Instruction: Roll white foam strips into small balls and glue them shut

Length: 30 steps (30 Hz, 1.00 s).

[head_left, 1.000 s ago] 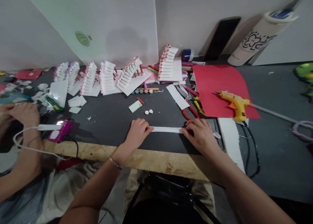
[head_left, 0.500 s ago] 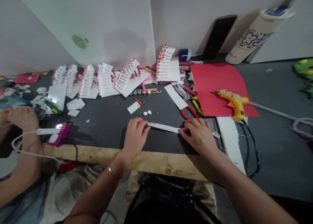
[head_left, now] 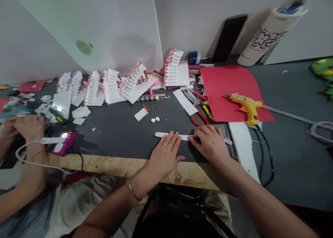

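Observation:
A narrow white paper strip lies along the dark tabletop in front of me. My left hand rests flat across it with fingers stretched out, and the strip's left end sticks out past the fingertips. At the strip's right end, my right hand is closed with curled fingers pinching it. Two small white discs lie beyond the strip, near a pale green-white card piece and a short red stick.
White stepped paper models line the wall. To the right, a yellow glue gun lies on a red sheet; red-handled pliers are near my right hand. A co-worker's hands and a purple power adapter are left.
My left hand has let go of the strip's left end, moved right and flattened onto the strip. My right hand stays at the right end.

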Each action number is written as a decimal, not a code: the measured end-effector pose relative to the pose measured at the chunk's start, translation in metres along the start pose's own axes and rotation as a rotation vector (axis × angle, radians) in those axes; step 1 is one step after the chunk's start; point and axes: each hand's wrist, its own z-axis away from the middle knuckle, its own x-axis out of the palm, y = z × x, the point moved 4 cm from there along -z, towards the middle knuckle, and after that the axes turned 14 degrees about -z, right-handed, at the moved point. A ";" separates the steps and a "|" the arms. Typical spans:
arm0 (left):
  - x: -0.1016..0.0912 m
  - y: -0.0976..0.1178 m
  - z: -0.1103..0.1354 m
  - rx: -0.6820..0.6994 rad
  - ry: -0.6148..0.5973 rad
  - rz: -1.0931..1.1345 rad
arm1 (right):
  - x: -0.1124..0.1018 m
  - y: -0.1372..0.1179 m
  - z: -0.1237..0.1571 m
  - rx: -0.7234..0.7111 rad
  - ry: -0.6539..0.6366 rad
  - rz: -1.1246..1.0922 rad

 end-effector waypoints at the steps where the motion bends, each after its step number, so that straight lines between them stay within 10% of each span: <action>1: 0.002 0.000 0.003 -0.009 -0.010 -0.007 | 0.000 0.000 0.000 0.004 -0.003 -0.006; 17: 0.004 0.001 0.010 -0.052 -0.057 -0.041 | -0.011 -0.014 0.002 -0.096 0.126 -0.096; 23: 0.002 0.003 0.010 -0.056 -0.067 -0.046 | 0.011 -0.033 0.013 -0.331 -0.160 -0.285; 30: 0.003 -0.003 0.013 -0.052 -0.066 -0.031 | 0.016 -0.024 0.019 -0.298 -0.164 -0.189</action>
